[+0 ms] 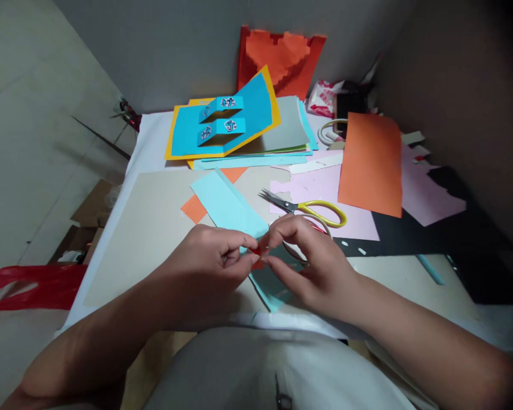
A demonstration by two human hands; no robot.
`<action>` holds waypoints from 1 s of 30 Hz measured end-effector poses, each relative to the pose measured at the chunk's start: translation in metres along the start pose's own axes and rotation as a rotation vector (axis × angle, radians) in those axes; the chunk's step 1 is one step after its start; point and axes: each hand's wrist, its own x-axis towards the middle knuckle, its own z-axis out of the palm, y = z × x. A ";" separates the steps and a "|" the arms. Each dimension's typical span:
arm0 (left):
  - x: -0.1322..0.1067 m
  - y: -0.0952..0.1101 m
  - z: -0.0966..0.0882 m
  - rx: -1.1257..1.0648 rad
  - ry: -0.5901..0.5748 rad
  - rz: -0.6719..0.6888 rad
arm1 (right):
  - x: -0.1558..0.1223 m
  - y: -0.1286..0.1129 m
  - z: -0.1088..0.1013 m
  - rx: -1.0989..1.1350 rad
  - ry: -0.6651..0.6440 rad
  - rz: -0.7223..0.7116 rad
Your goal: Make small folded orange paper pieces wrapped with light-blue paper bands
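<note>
My left hand [207, 256] and my right hand [312, 262] meet near the table's front edge, thumbs and forefingers pinched. Between the fingertips is a small red-orange piece [258, 264], apparently paper, mostly hidden by the fingers. Under both hands lies a folded light blue paper strip [228, 199], its middle covered. Scissors with yellow handles [299, 207] lie just beyond my right hand, blades pointing left. A tape roll [294, 253] is partly hidden behind the right fingers. Orange paper scraps [194, 209] stick out from under the blue strip.
A blue and yellow pop-up card [186, 134] rests on stacked paper at the back. Behind it a red-orange card [277, 57] leans on the wall. Orange paper [370, 165], pink paper [361, 224] and black paper [402, 242] lie right. A red bag [64, 287] hangs left.
</note>
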 end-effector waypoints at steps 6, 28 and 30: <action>0.000 -0.002 -0.003 -0.025 -0.057 0.022 | 0.001 0.000 0.001 0.007 0.016 -0.024; 0.003 0.007 -0.010 -0.348 -0.156 -0.244 | 0.002 -0.015 0.004 0.192 0.069 0.219; 0.003 0.008 -0.010 -0.350 -0.143 -0.243 | 0.002 -0.014 0.006 0.260 0.079 0.285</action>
